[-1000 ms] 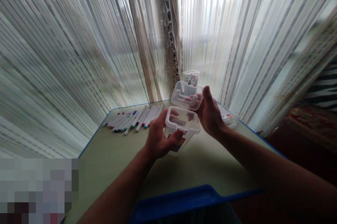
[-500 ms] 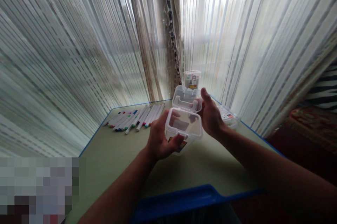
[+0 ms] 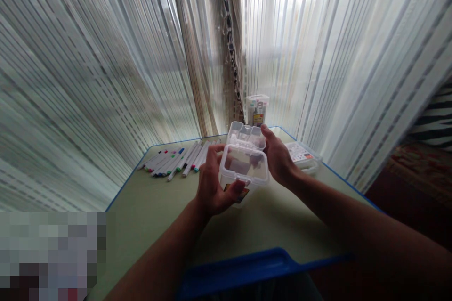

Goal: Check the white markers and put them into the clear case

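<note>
A small clear plastic box (image 3: pixel 243 169) with a coloured label on its front stands on the green table (image 3: pixel 275 216). My left hand (image 3: pixel 213 185) wraps round its left side, thumb on the front. The box's clear lid (image 3: pixel 246 135) is tipped back behind the opening, and my right hand (image 3: pixel 277 157) grips the lid and the box's right side. The box looks empty inside.
Several markers (image 3: pixel 180 159) lie in a row at the table's far left. A second lidded clear box (image 3: pixel 257 109) stands at the far corner, and a flat clear lid or tray (image 3: pixel 303 156) lies at the right. Striped curtains surround the table. A blue edge (image 3: pixel 243 270) is nearest me.
The lid has swung down from raised above the box to lying back behind the opening, and my right hand came down with it. My left hand stays on the box.
</note>
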`<state>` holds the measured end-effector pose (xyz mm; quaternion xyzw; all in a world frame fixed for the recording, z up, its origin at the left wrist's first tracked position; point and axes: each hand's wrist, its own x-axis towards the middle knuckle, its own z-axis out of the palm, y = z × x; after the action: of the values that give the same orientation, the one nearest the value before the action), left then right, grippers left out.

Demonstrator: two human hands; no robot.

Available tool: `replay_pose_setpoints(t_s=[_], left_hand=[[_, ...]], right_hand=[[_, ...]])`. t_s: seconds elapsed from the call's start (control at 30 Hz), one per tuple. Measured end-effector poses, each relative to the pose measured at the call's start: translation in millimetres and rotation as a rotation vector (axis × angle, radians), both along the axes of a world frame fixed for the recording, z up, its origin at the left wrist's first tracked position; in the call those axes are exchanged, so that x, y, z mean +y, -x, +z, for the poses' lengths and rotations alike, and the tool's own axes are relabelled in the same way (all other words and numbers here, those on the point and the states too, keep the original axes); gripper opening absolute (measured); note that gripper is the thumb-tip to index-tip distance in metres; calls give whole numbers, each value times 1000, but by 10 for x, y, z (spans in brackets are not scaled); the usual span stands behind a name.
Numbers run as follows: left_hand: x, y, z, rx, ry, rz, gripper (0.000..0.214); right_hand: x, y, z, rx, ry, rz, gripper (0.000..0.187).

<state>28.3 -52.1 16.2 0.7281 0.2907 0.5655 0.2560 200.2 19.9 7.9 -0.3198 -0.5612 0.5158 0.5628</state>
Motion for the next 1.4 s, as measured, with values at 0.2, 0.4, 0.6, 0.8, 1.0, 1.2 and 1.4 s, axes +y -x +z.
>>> replay_pose_setpoints(t_s=[0.2,0.4,0.6,0.8,1.0,1.2,1.4], left_hand=[[-10,24,21,50,-172,32,61],[-16,28,6,43,-169,-18,62],[17,43,-25,12,-174,13,71],[118,178,-40,-64,-100,220,71],[248,247,-10,-286,188,376,57],[322,222,-32,-416,353,343,37],[300,175,-8,-524,347,389,37]], right_hand=[[-156,61,170,79,94,-33,41],[-228,69,210,70,-21,-24,25],[-274,66,240,115,-59,-27,22],[-258,48,255,228,-71,-88,15],[-219,58,253,276,-76,-158,19],[-219,117,178,136,-112,-203,34],[-200,140,68,23,-188,-187,42]])
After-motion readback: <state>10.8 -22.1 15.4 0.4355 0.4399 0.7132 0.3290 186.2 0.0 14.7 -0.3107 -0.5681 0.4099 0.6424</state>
